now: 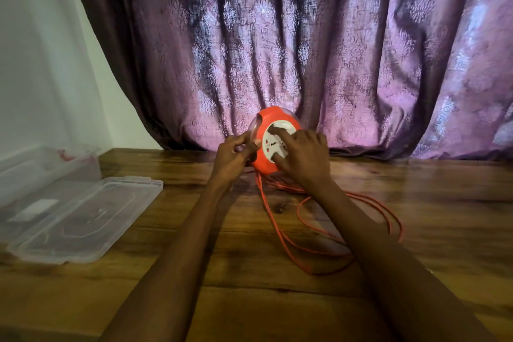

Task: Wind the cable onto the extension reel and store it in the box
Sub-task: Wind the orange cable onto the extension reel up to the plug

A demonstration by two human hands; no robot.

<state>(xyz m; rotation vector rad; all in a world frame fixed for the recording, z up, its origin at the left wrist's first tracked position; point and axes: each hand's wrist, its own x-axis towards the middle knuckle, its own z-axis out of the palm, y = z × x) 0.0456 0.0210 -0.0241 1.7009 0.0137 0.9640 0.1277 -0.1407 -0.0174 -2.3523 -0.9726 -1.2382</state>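
Note:
An orange extension reel point(270, 119) with a white socket face stands on edge above the wooden table, tilted toward me. My left hand point(234, 154) grips its left rim. My right hand point(304, 153) presses fingers on the white socket face. The orange cable point(280, 236) hangs from the bottom of the reel and lies in loose loops on the table, partly hidden under my right forearm. The clear plastic box point(41, 166) stands open at the far left, with its clear lid point(91, 216) lying flat beside it.
The wooden table point(444, 216) runs up to a purple patterned curtain point(333, 50) at the back. A white wall point(33, 64) is at the left behind the box.

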